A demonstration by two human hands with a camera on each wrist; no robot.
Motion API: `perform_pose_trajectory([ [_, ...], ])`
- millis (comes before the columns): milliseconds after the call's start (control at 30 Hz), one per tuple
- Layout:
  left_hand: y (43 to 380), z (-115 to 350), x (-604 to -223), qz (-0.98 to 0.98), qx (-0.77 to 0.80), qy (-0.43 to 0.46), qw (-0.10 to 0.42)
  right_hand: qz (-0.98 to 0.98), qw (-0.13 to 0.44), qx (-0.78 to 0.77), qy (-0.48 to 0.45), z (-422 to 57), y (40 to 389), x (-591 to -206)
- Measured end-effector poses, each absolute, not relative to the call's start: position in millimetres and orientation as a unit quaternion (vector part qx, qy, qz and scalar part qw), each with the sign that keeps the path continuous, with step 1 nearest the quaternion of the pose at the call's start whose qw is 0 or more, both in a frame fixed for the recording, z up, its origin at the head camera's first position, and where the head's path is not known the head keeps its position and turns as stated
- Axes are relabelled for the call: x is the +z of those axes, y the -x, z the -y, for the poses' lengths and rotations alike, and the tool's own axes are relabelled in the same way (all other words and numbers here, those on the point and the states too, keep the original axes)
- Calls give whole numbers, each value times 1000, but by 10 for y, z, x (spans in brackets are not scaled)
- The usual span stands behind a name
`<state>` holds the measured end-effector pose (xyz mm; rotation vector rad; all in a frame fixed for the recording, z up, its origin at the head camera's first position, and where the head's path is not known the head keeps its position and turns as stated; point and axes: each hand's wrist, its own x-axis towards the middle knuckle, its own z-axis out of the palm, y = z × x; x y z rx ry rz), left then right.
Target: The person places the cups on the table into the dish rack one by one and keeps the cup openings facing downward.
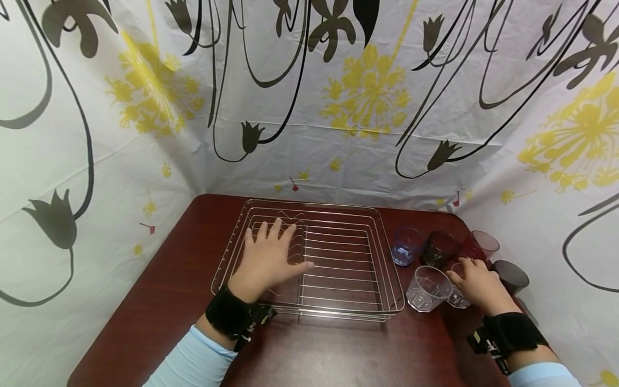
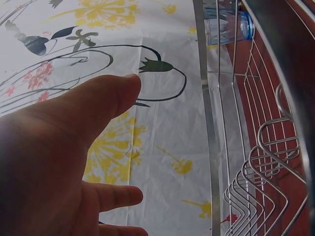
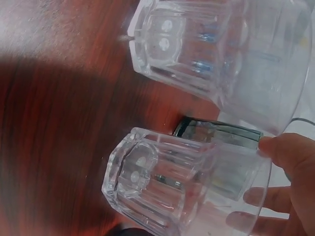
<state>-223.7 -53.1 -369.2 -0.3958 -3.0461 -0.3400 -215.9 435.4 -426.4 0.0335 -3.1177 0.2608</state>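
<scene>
Near the right edge of the tabletop (image 1: 362,355), the clear tumbler (image 3: 182,182) probably handles light, stiff and slightly slippery (plastic or glass, I cannot tell), best taken by its wide rim, where the right hand (image 1: 479,283) pinches it. It looks transparent, faceted low down; the left hand (image 1: 267,260) spreads, holding nothing, over the wire rack (image 1: 338,310)
</scene>
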Motion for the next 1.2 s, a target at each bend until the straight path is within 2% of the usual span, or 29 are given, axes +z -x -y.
perform_pose_trajectory([
  [400,2222,523,-3691,985,-106,135,26,997,28,78,-4,-4281,2116,-4168],
  [633,2210,536,-3698,985,-108,130,29,995,60,77,-3,-4173,2117,-4027],
  [867,2199,579,-3672,985,-115,126,26,996,59,64,3,-4079,2116,-3867],
  [1200,2212,587,-3644,985,-122,124,20,992,111,52,-42,-4008,2098,-3682],
])
